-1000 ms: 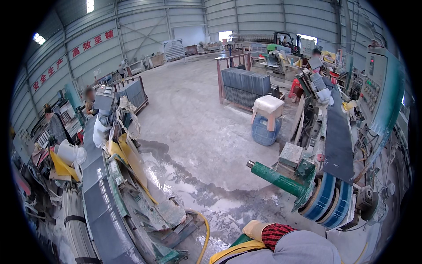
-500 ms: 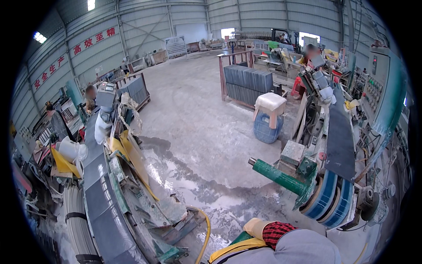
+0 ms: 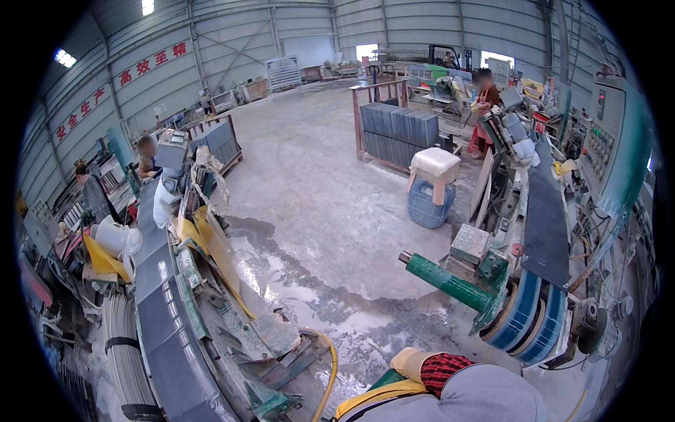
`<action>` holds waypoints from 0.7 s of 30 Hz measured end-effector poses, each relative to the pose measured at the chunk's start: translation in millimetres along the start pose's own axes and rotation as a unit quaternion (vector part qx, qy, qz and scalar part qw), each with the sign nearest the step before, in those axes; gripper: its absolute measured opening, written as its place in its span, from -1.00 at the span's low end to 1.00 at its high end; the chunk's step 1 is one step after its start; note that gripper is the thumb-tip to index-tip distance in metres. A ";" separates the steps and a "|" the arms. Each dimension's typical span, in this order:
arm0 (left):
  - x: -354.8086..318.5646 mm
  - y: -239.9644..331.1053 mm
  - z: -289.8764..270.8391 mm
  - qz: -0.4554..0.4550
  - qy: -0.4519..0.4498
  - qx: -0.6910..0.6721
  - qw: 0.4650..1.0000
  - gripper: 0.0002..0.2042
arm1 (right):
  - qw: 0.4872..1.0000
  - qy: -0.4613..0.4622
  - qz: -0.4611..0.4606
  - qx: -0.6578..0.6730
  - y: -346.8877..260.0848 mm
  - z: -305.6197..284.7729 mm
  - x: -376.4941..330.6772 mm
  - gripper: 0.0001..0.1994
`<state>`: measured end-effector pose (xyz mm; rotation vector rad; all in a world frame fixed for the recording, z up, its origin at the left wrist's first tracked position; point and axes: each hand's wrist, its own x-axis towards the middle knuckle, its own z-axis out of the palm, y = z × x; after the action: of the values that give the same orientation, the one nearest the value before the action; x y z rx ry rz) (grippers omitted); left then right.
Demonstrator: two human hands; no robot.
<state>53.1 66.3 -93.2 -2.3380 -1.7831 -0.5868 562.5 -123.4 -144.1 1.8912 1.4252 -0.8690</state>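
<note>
My right arm, in a grey sleeve (image 3: 492,395) with a red and black checked cuff (image 3: 444,371), lies bent across the lower edge. At its end my right hand (image 3: 406,361) shows as a small beige shape, apparently gloved; its fingers cannot be made out. Yellow cloth (image 3: 380,395) and a bit of green lie right beside it. My left hand is out of view. Nearest ahead on the right is a green cylinder (image 3: 450,283) with a metal shaft end, beside blue-banded rollers (image 3: 517,313). Dark slabs (image 3: 169,316) lie in a row along the conveyor on the left.
A blue drum (image 3: 427,202) with a pale padded top stands on the wet floor. Racks of grey slabs (image 3: 399,126) stand beyond it. A yellow hose (image 3: 330,366) runs near the left machine. A control cabinet (image 3: 603,133) is at right. Co-workers (image 3: 485,105) stand farther off.
The co-worker at the far right now stands more upright and shows more of the body. The view has shifted very slightly. My right arm stays in place.
</note>
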 end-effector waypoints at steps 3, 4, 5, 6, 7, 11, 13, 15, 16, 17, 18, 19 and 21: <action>-0.7 1.7 -1.5 0.007 0.001 -0.003 1.000 -0.55 | 1.000 0.013 0.002 0.015 3.5 9.2 5.9 -0.80; -0.3 2.8 -4.5 0.007 0.000 -0.007 1.000 -0.55 | 1.000 0.017 -0.001 0.014 2.4 7.3 5.4 -0.79; -0.7 3.2 -6.4 0.007 -0.001 -0.010 1.000 -0.55 | 1.000 0.015 0.001 0.015 1.5 5.3 3.6 -0.79; -2.1 2.8 -6.8 0.009 0.002 -0.008 1.000 -0.55 | 1.000 0.013 0.003 0.015 1.0 2.8 0.6 -0.79; -3.3 3.1 -6.6 0.011 0.005 -0.007 1.000 -0.55 | 1.000 0.012 0.005 0.017 0.6 -0.1 -3.1 -0.79; -5.4 -0.3 -8.4 0.002 -0.020 0.000 1.000 -0.57 | 1.000 0.001 0.011 0.014 -1.0 2.7 2.6 -0.79; -6.7 -0.7 -8.5 0.005 -0.019 0.001 1.000 -0.58 | 1.000 0.000 0.012 0.007 -1.1 6.8 7.0 -0.79; -7.5 2.7 -10.5 0.010 -0.011 -0.005 1.000 -0.58 | 1.000 0.009 0.011 0.011 0.3 11.7 9.2 -0.79; -7.3 8.3 -14.8 0.015 -0.002 -0.011 1.000 -0.58 | 1.000 0.014 0.010 0.013 1.7 14.0 10.4 -0.79; -7.5 11.8 -16.9 0.019 0.006 -0.017 1.000 -0.58 | 0.999 0.014 0.009 0.031 3.9 15.1 11.2 -0.78; -7.9 11.5 -15.3 0.016 -0.007 -0.014 1.000 -0.58 | 0.999 0.014 0.007 0.050 6.9 15.7 12.0 -0.77; -7.6 9.5 -13.8 0.014 -0.019 -0.011 1.000 -0.58 | 0.997 0.015 0.006 0.069 9.5 16.8 12.7 -0.76; -8.7 10.3 -13.2 0.010 -0.033 -0.007 0.999 -0.58 | 0.998 0.019 0.007 0.066 13.8 28.9 30.1 -0.78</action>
<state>58.1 51.1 -83.3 -2.4077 -1.7870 -0.5280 578.0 -132.3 -184.3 2.0226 1.4045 -0.9465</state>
